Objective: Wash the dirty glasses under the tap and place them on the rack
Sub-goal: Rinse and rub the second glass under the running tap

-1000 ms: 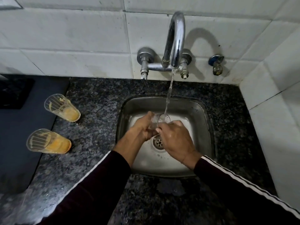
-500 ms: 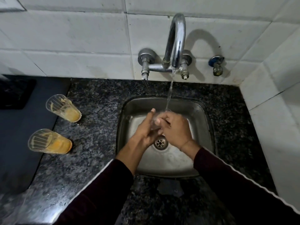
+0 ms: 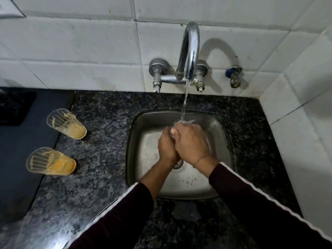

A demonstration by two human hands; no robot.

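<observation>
Over the steel sink (image 3: 133, 150), my left hand (image 3: 167, 146) and my right hand (image 3: 191, 142) are pressed together under the water running from the chrome tap (image 3: 190, 51). Both are wrapped round a clear glass (image 3: 188, 121). Only a sliver of its rim shows above my fingers, where the stream lands. Two dirty glasses with orange residue stand on the granite counter to the left: one further back (image 3: 66, 124) and one nearer (image 3: 51, 161).
A dark mat (image 3: 16, 168) covers the counter's left side, with the dirty glasses at its edge. A small blue-capped valve (image 3: 233, 76) sticks out of the tiled wall right of the tap. A tiled side wall (image 3: 305, 141) closes off the right.
My hands have risen toward the tap and closed tighter together. The clear glass, visible between them a second ago, is now almost fully covered. The dirty glasses have not moved.
</observation>
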